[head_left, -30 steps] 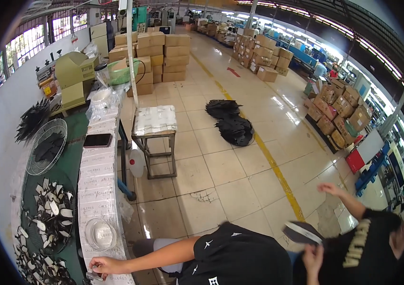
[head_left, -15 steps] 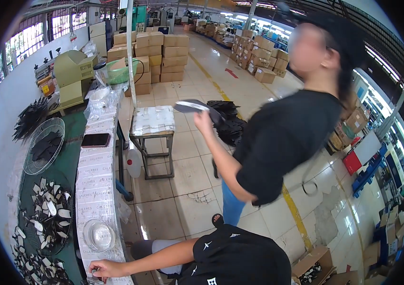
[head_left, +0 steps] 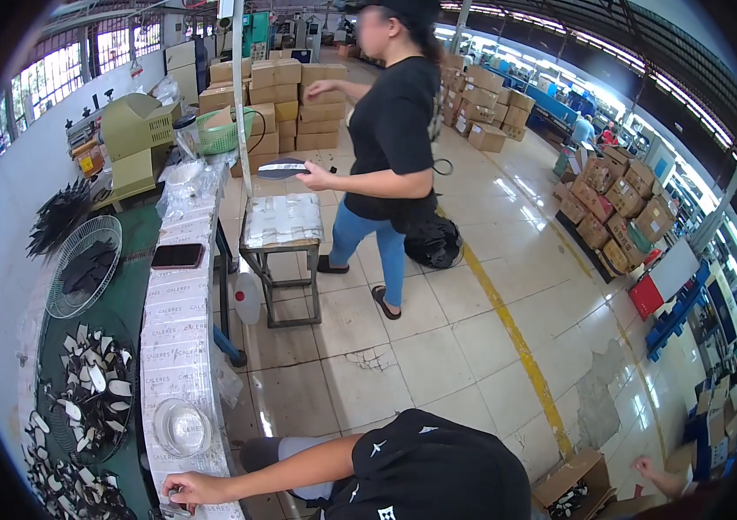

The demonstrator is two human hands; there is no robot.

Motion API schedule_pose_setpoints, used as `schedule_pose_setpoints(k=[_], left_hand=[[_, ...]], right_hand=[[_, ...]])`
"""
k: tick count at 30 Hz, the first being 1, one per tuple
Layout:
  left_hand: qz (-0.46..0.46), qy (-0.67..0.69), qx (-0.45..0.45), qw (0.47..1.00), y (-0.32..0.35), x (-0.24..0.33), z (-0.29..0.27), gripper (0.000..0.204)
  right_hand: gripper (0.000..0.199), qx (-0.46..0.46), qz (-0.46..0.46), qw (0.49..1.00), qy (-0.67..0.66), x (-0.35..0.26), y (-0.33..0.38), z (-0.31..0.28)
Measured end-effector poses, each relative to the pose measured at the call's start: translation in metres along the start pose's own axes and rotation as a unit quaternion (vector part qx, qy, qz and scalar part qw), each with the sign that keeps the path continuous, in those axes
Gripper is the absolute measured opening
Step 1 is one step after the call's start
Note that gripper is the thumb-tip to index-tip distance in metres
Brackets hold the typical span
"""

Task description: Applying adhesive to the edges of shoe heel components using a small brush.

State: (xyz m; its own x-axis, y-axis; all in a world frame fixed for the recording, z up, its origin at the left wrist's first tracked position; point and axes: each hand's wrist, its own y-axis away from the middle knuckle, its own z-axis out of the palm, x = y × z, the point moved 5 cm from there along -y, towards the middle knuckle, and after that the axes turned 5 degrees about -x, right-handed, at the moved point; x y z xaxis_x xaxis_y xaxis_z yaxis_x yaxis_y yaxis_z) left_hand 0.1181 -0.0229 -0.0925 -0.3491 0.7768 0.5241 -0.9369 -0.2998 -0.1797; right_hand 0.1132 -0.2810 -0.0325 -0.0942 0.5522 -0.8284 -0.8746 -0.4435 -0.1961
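My right hand [head_left: 193, 490] rests at the near end of the long table, its fingers pinched round a small greyish piece too hidden to name. My arm reaches left across the picture from a black patterned sleeve. My left hand is out of view. Just beyond my right hand stands a clear round dish [head_left: 182, 428] on the white printed table covering [head_left: 176, 325]. To its left, many small black-and-white cut pieces [head_left: 95, 381] lie heaped on a green surface. Farther along the table lies a dark phone [head_left: 178, 256].
A co-worker [head_left: 394, 121] stands beyond a white-topped stool [head_left: 282, 218], holding a flat dark piece with a pale edge [head_left: 282, 169]. A wire basket [head_left: 113, 227] holds black pieces. Cartons [head_left: 273, 82] are stacked behind. Another person's hand [head_left: 656, 475] shows near an open carton [head_left: 572, 477].
The co-worker has moved away and to the left, carrying the flat dark piece to above the stool. Another person's hand has appeared at lower right. My right hand has hardly moved.
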Motion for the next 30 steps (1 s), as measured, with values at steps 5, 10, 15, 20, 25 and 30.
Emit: schedule_pose_setpoints(k=[5, 10, 15, 20, 25, 30], left_hand=[[-0.059, 0.051, -0.028, 0.997, 0.018, 0.000, 0.034, 0.014], [-0.040, 0.047, -0.017, 0.998, 0.019, -0.001, 0.038, 0.014], [-0.027, 0.039, 0.020, 0.999, 0.009, 0.000, 0.002, 0.018], [-0.013, -0.091, -0.040, 0.995, 0.010, -0.006, -0.003, 0.026], [0.072, -0.374, -0.052, 0.923, 0.026, 0.003, 0.014, 0.033], [0.063, -0.290, -0.129, 0.946, 0.020, -0.003, 0.007, 0.035]], right_hand=[[0.021, -0.002, 0.010, 1.000, 0.024, -0.003, 0.004, 0.001], [0.024, -0.003, 0.011, 1.000, 0.023, 0.000, 0.002, 0.003], [0.023, -0.014, 0.012, 0.999, 0.035, -0.002, 0.001, 0.006], [0.023, -0.015, 0.007, 0.999, 0.037, -0.001, 0.001, 0.003], [0.023, -0.012, 0.004, 0.999, 0.040, 0.002, 0.001, 0.002], [0.021, -0.006, 0.025, 0.999, 0.045, 0.006, -0.001, 0.000]])
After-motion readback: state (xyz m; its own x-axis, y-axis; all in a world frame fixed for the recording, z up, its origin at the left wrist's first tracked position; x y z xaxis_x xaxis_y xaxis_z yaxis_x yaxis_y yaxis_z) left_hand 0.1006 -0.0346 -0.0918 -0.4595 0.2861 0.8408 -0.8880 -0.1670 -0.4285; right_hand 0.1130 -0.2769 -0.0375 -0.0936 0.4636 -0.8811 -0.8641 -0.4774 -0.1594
